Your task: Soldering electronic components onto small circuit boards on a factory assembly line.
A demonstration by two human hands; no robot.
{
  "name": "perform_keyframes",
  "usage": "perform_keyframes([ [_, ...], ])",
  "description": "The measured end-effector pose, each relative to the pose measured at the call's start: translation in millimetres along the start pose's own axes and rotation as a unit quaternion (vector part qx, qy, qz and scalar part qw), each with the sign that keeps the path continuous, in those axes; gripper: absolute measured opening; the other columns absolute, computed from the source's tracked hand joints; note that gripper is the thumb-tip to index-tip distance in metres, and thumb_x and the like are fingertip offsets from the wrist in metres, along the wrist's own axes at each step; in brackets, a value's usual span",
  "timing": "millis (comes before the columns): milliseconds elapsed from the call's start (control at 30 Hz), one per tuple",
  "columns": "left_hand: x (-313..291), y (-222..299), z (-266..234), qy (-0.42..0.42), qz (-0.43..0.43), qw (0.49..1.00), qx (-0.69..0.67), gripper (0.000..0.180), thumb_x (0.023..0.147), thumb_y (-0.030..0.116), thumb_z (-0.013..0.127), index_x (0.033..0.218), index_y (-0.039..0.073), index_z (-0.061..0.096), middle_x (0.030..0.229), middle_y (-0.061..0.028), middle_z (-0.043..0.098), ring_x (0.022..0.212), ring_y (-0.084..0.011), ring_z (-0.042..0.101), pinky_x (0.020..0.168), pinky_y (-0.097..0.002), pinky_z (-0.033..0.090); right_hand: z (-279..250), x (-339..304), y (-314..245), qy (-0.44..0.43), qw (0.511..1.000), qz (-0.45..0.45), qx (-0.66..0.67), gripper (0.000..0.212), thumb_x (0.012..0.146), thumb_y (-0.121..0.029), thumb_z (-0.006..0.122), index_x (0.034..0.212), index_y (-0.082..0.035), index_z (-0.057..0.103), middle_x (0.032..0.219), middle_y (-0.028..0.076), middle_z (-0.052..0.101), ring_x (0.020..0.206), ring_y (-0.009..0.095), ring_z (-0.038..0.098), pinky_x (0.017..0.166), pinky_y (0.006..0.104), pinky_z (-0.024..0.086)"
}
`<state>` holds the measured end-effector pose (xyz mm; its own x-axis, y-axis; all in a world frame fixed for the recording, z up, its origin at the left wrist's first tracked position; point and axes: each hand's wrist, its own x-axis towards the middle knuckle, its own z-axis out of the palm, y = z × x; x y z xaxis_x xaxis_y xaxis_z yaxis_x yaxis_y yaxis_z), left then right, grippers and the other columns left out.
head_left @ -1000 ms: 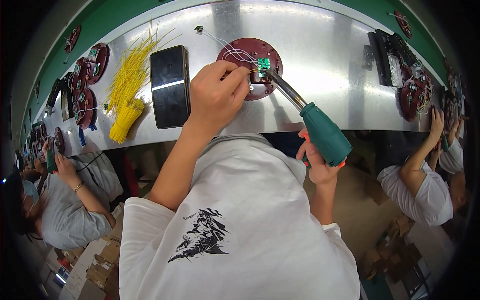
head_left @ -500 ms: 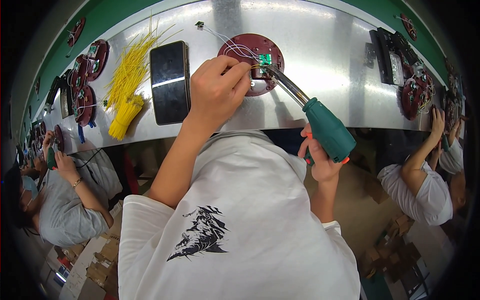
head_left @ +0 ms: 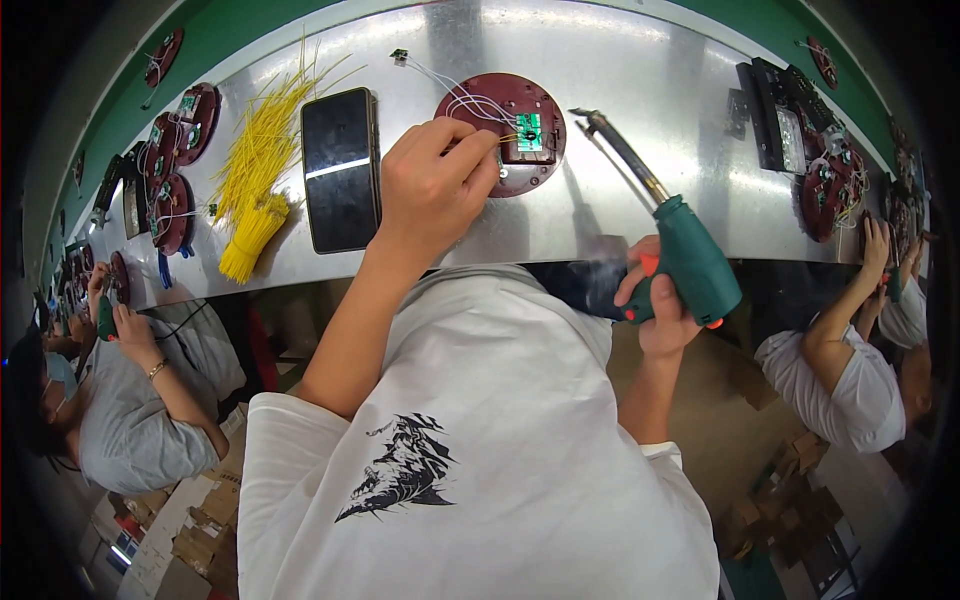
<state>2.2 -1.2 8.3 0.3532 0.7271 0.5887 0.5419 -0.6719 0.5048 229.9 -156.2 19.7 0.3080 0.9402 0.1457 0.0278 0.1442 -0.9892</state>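
Our right hand (head_left: 662, 308) gripped a green soldering gun (head_left: 695, 255); our left hand (head_left: 437, 180) pinched yellow wire (head_left: 508, 138) leading to the circuit board (head_left: 527, 121) on the maroon disc (head_left: 546, 98) just beyond. White leads (head_left: 484, 100) seemed attached; whether the yellow was, we couldn't tell. Left of both hands lay bundled yellow wires (head_left: 252, 238).

Counter (head_left: 640, 60) is shiny bare metal, running across the view. Dark red disc (head_left: 522, 94) lies flat mid-counter. Small chip (head_left: 399, 57) sits up-left of it, on white wires (head_left: 430, 73) leading from the disc. Phone (head_left: 340, 170) to the left, dark screen up. Yellow wires (head_left: 253, 165) just beside the phone: tight bundle near edge, loose fan behind. Far left, grouped discs (head_left: 173, 212). Far right, black unit (head_left: 768, 115), more discs (head_left: 822, 205) alongside.
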Motion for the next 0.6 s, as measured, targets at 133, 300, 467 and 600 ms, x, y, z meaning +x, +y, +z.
perform_keyframes([
  [133,-2,-3,1,0.013,0.013,1.000,-0.002,0.014,0.071,0.001,0.073,0.084,0.004,0.072,0.079,-0.0077,0.064,0.066,-0.0242,0.062,0.060,-0.0345,0.050,-10,23,1,0.051,0.997,0.000,0.060,0.037,0.096,-0.022,0.053,0.115,0.010,0.055,0.098,0.020,0.062,0.051,0.019,0.059,0.044,0.0299,0.046],
  [300,0,-3,1,0.017,0.019,1.000,-0.009,0.014,0.071,0.000,0.073,0.084,0.004,0.071,0.078,-0.0080,0.064,0.066,-0.0249,0.062,0.060,-0.0350,0.049,-40,57,10,0.101,0.989,-0.015,0.111,0.035,0.099,-0.024,0.049,0.111,0.009,0.055,0.100,0.020,0.061,0.047,0.018,0.056,0.042,0.0309,0.045],
  [467,3,-1,1,0.007,0.022,1.000,-0.002,0.015,0.071,0.000,0.073,0.085,0.004,0.071,0.078,-0.0083,0.064,0.068,-0.0260,0.062,0.061,-0.0356,0.049,-35,69,13,0.174,0.980,-0.039,0.094,0.034,0.099,-0.025,0.048,0.107,0.007,0.056,0.085,0.018,0.063,0.044,0.017,0.053,0.042,0.0302,0.045],
  [600,6,8,6,-0.003,0.004,1.000,-0.009,0.016,0.072,-0.001,0.073,0.087,0.004,0.072,0.081,-0.0093,0.066,0.071,-0.0279,0.063,0.064,-0.0371,0.051,-49,61,15,0.212,0.969,0.001,0.130,0.030,0.099,-0.024,0.049,0.104,0.004,0.059,0.058,0.012,0.058,0.041,0.019,0.052,0.042,0.0310,0.045],
])
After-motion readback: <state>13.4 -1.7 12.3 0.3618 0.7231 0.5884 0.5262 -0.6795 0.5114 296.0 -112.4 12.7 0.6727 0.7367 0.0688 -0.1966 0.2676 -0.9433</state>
